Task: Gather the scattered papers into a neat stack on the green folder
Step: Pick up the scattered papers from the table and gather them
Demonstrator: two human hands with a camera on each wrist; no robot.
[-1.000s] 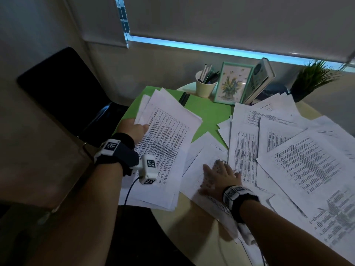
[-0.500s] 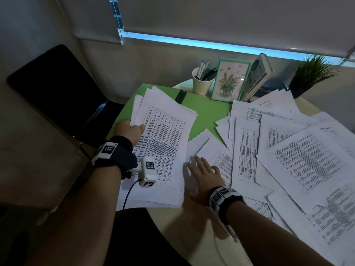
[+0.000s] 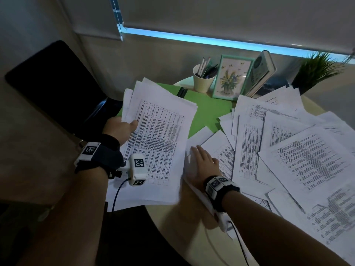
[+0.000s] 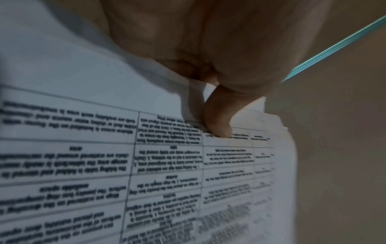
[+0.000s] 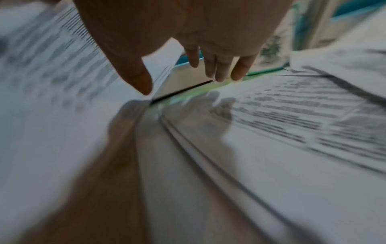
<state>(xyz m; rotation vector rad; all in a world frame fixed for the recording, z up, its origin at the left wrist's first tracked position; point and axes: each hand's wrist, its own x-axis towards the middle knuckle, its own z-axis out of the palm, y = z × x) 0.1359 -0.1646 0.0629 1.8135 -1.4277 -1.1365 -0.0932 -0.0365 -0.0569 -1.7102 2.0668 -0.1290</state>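
My left hand [image 3: 120, 127] grips a thick bundle of printed papers [image 3: 159, 143] by its left edge, thumb [image 4: 219, 122] pressed on the top sheet [image 4: 104, 156]. The bundle is lifted and tilted over the left part of the green folder [image 3: 209, 110]. My right hand [image 3: 199, 160] hovers flat with straight fingers [image 5: 221, 69] just above a loose sheet [image 3: 217, 150] beside the bundle's right edge, holding nothing. Scattered papers [image 3: 299, 154] cover the table's right half and overlap the folder's right side.
At the back stand a cup of pens [image 3: 203, 77], a framed flower picture [image 3: 231, 77], a leaning book [image 3: 259, 73] and a potted plant [image 3: 317, 70]. A black chair [image 3: 53, 89] sits left of the round table [image 3: 192, 227], whose near edge shows bare wood.
The left hand has raised the bundle off the folder and tilted it. The right hand slid left across the loose sheets, from pressing them down to beside the bundle.
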